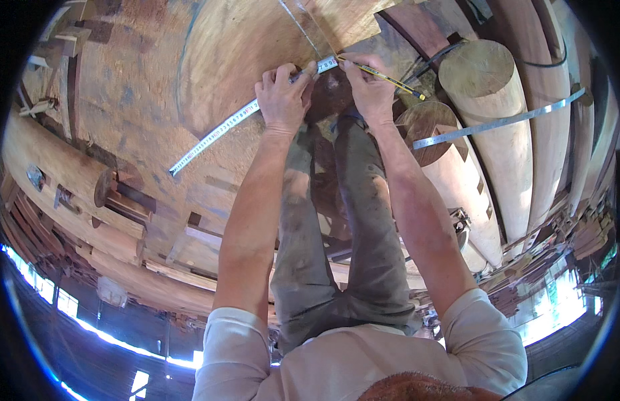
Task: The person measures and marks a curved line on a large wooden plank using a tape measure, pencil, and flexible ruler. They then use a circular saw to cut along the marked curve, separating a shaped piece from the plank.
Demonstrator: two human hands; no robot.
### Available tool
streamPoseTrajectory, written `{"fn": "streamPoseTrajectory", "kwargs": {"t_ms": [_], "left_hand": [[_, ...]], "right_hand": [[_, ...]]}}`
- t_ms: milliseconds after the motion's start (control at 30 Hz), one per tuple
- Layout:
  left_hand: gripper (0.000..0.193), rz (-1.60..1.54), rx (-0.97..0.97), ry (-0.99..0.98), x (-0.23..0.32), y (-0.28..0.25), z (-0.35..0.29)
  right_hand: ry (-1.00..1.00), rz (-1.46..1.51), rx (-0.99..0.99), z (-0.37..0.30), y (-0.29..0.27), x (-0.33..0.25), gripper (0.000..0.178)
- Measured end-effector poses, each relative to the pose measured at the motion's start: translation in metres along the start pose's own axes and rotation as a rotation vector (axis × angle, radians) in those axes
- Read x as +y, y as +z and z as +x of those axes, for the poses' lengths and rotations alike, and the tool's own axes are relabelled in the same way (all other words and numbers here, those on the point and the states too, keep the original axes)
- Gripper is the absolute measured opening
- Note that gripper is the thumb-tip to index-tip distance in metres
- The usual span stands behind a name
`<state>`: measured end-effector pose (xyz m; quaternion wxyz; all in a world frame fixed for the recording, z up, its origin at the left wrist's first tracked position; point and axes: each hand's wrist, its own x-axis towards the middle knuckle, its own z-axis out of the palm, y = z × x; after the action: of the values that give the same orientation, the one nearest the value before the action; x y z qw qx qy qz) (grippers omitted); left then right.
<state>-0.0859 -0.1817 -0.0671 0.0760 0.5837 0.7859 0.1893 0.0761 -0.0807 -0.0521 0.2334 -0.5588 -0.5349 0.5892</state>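
My left hand [283, 97] is closed on a white measuring tape [213, 137], its fingers pressing the strip against a broad wooden surface [250, 40]. The strip runs from the lower left, under the hand, up to the right hand; I see no case on it. My right hand [370, 90] grips a yellow-and-black striped pencil [390, 80], with its writing end by the tape's upper right end. Two thin lines run across the wood just beyond the tape's end. The fingertips of both hands are close together, on either side of that short piece of tape.
To the right lie several thick round logs [487, 100], one with a notch cut in its end. A long metal ruler [497, 125] rests across them. A dark cable [437, 59] runs near the logs. On the left lies a mortised timber [63, 174].
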Motion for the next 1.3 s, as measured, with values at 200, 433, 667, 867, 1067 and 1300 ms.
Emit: {"fn": "streamPoseTrajectory", "kwargs": {"t_ms": [200,433,667,867,1067,1300], "left_hand": [[0.032,-0.081,-0.075,0.003,-0.002,-0.002,0.008],[0.029,-0.380,-0.074,-0.420,-0.013,-0.032,0.017],[0.033,-0.228,-0.225,-0.177,-0.002,-0.034,0.005],[0.033,-0.153,-0.079,0.104,-0.017,-0.003,-0.001],[0.034,-0.056,0.007,0.138,-0.010,0.008,0.000],[0.036,-0.055,0.004,0.088,-0.009,0.008,0.004]], "right_hand": [[0.075,0.321,0.226,-0.026,-0.003,-0.002,0.011],[0.319,0.318,0.189,-0.175,0.038,0.035,0.010],[0.348,0.272,0.235,-0.226,0.082,0.077,0.015],[0.462,0.161,0.184,-0.251,0.076,0.094,0.010],[0.324,0.185,0.167,-0.235,0.062,0.106,0.008],[0.051,0.064,0.295,-0.125,0.016,0.045,0.013]]}}
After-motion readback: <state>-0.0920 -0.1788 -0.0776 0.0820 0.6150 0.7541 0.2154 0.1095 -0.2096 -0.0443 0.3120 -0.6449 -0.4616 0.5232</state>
